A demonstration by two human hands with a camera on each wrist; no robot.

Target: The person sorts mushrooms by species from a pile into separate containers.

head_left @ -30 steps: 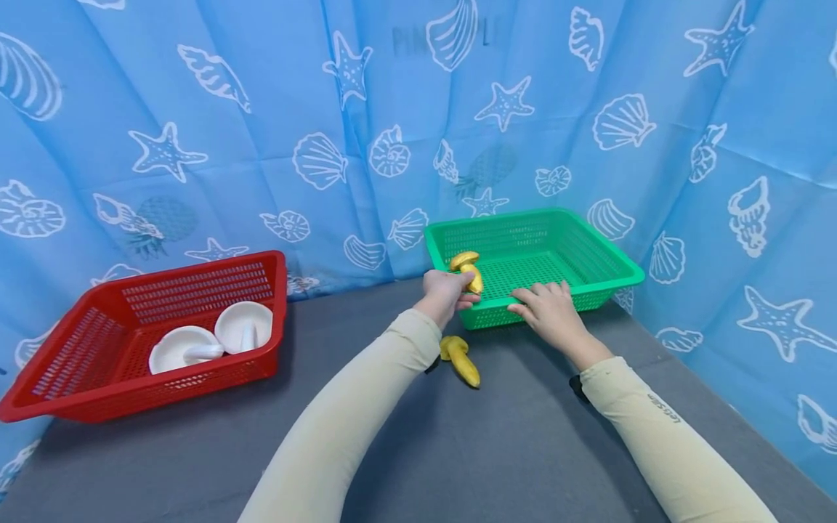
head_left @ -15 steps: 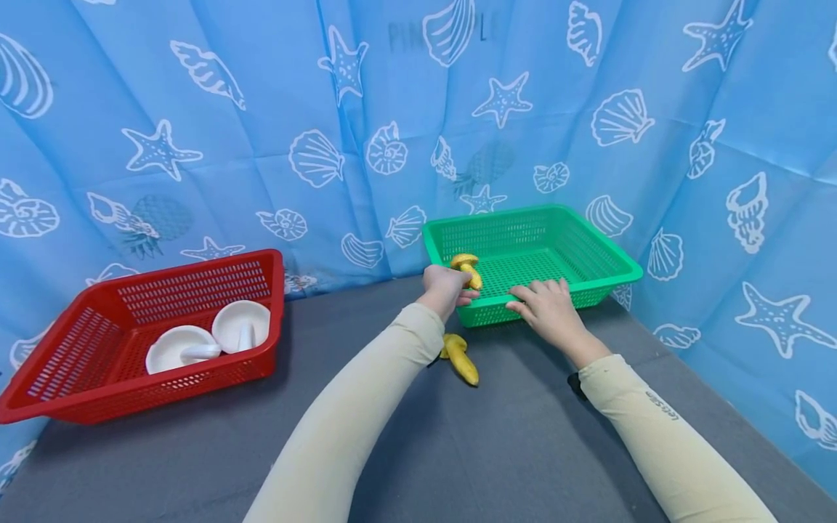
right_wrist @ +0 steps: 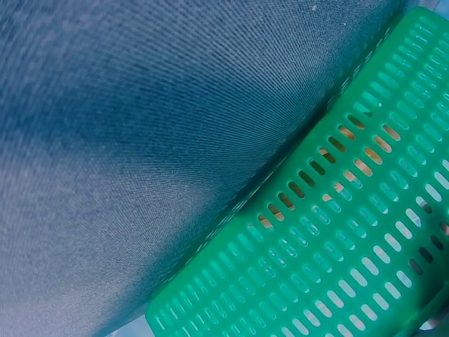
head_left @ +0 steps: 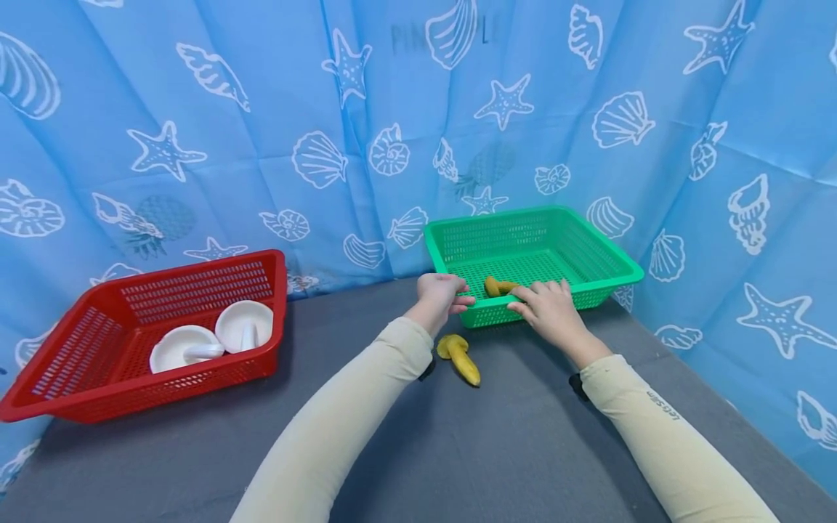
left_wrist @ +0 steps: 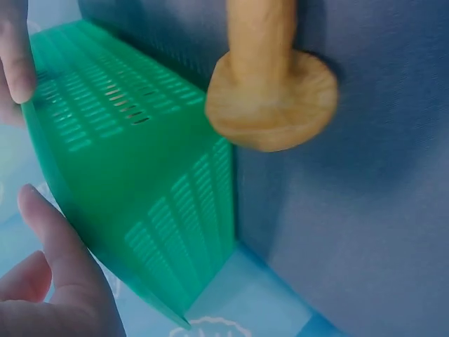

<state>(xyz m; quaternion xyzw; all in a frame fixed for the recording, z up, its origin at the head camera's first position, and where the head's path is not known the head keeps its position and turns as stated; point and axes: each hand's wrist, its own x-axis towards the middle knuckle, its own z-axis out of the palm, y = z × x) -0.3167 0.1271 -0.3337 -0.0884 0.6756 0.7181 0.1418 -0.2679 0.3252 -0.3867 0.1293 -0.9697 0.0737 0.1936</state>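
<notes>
A yellow mushroom [head_left: 495, 287] lies inside the green basket [head_left: 604, 283], against its near wall. My left hand [head_left: 439, 299] is at the basket's near left corner, holding nothing, with thumb and finger apart in the left wrist view. My right hand [head_left: 552, 314] grips the near rim, fingers over the edge and thumb on the outer side. A second yellow mushroom [head_left: 461, 359] lies on the table in front of the basket. Through slots in the basket wall [right_wrist: 337, 232], patches of the inner mushroom show in the right wrist view.
On the left stands a red basket [head_left: 98, 407] with two white bowls, [head_left: 176, 347] each with a pestle-like stick in it. Grey cloth [head_left: 497, 450] covers the table. A blue curtain [head_left: 366, 94] with shell prints hangs behind both baskets.
My left hand has let go of the mushroom, which now lies farther right in the green basket. That hand has drawn back slightly left. My right hand stays on the rim.
</notes>
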